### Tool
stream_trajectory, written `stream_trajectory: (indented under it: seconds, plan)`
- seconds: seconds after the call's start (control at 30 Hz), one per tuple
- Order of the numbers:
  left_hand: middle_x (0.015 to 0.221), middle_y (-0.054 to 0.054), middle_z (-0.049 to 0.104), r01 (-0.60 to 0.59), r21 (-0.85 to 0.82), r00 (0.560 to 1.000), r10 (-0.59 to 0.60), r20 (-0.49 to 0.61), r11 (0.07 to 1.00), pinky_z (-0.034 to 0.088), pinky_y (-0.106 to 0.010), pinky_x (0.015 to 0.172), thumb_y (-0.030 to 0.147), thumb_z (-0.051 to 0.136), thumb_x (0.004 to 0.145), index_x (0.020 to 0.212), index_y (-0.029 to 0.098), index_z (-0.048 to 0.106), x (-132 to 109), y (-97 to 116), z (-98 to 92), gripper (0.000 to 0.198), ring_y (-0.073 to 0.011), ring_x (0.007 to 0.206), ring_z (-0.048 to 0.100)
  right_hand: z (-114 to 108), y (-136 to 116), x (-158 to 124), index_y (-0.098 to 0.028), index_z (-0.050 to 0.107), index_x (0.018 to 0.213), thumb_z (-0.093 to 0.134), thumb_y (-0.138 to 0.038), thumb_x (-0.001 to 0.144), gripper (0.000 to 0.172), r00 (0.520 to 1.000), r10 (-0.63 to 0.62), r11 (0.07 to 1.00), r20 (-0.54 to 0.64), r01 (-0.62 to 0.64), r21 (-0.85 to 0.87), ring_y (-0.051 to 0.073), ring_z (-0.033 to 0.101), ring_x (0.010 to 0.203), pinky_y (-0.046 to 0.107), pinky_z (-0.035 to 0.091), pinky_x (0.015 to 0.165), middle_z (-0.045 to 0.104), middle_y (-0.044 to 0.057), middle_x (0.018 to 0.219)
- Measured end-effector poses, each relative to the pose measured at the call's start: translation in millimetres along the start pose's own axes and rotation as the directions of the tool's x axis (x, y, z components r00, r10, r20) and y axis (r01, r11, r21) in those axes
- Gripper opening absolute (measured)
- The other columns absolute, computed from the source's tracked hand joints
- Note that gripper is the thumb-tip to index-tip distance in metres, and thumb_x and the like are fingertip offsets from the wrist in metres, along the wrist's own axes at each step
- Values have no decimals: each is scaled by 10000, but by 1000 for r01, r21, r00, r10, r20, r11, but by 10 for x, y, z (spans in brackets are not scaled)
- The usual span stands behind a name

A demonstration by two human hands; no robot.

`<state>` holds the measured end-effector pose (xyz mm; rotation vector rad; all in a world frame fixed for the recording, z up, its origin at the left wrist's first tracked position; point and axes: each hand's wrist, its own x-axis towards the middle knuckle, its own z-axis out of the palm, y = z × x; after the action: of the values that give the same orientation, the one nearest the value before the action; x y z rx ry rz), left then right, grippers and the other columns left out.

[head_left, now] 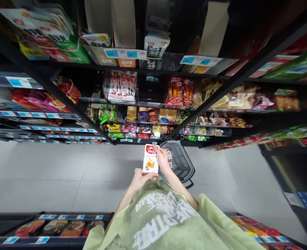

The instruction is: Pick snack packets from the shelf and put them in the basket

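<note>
Head view: a white-and-red snack packet [150, 163] held between the left hand [140, 179] and right hand [162, 159], with the black shopping basket [186, 163] just to its right in the frame.
Just below the centre of the frame, the packet's long axis runs nearly upright in the picture. The right hand pinches its right edge, thumb over the upper right of the printed front; the left hand pinches the bottom edge, thumb near the lower right corner. Both touch the packet, so neither is nearer to it; towards the basket, the right hand is the nearer, overlapping its left part in the picture. Small packets [169, 159] show in the basket beside that hand. How high the held packet is above the basket cannot be told.
</note>
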<state>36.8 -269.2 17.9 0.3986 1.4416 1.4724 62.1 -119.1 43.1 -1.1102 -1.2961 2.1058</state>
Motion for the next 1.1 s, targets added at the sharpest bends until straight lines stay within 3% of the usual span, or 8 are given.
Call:
stream_trajectory:
  seconds: [0.2, 0.37, 0.53, 0.77, 0.93, 1.03, 1.1]
  plan:
    - [885, -116, 799, -20, 28, 1000, 20, 8, 999, 549, -370, 902, 495, 726, 830, 770, 165, 829, -15, -25, -8, 351, -293, 911, 752, 38, -40, -16, -188, 620, 579, 780, -563, 719, 431, 999, 28, 999, 16, -28, -16, 155, 548, 464, 269, 395, 498, 645, 6, 538]
    - [787, -106, 792, -16, 25, 1000, 15, 21, 1000, 552, -337, 786, 514, 698, 846, 944, 150, 833, -21, -23, -13, 401, -244, 752, 735, 43, -36, -24, -193, 602, 573, 783, -573, 716, 444, 999, 36, 999, 4, -36, -5, 167, 577, 486, 278, 419, 521, 675, 17, 572]
    - [797, -116, 790, -5, -9, 1000, 5, 25, 1000, 541, -327, 747, 540, 676, 852, 953, 136, 821, -8, -33, -1, 441, -242, 752, 734, 25, 0, -9, -186, 659, 641, 780, -552, 735, 396, 999, 37, 998, 20, -38, 47, 172, 600, 513, 285, 454, 552, 695, 20, 612]
    - [1028, -137, 770, -94, -54, 986, 85, -146, 994, 557, -338, 789, 394, 804, 748, 1116, 124, 666, 39, -124, -61, 477, -236, 834, 735, 14, 33, 22, -183, 656, 637, 790, -557, 714, 404, 999, 30, 998, -13, -29, 55, 192, 631, 532, 299, 475, 573, 700, 26, 612]
    - [1147, -126, 692, -235, 78, 918, 247, -310, 969, 549, -294, 755, 248, 792, 734, 1323, 174, 518, 14, -171, -120, 653, -199, 903, 691, 30, 64, 25, -190, 620, 605, 814, -546, 683, 413, 999, 42, 997, -27, -41, 66, 193, 631, 528, 292, 464, 557, 690, 21, 593]
    - [1235, -129, 614, -334, 272, 839, 416, -350, 903, 547, -294, 740, 199, 759, 763, 1294, 205, 547, -23, -151, -132, 571, -199, 960, 646, 30, 101, 43, -192, 625, 613, 813, -527, 682, 390, 998, 58, 996, -27, -56, 68, 182, 614, 514, 287, 459, 554, 683, 9, 586]
    - [1282, -126, 568, -376, 444, 783, 535, -318, 813, 552, -326, 795, 165, 735, 785, 1234, 221, 603, -46, -124, -128, 472, -223, 1051, 618, 21, 131, 60, -195, 628, 612, 812, -514, 679, 374, 997, 61, 997, -47, -58, 57, 175, 604, 514, 280, 454, 554, 674, -2, 578]
